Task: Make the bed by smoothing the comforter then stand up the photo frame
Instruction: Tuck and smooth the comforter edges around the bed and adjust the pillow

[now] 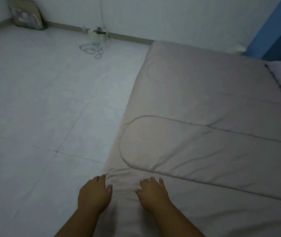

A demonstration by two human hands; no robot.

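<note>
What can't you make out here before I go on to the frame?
- Photo frame, head view: blurred, top cut off by the edge; its picture is unreadable.
- Comforter: right side runs out of frame.
- Cables: too small to identify.
- Left hand, right hand: grip unclear.

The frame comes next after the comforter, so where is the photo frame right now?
In the head view the photo frame is at the far upper left, on the tiled floor leaning against the wall in the room's corner, left of the tangled cable and well away from the bed.
</note>
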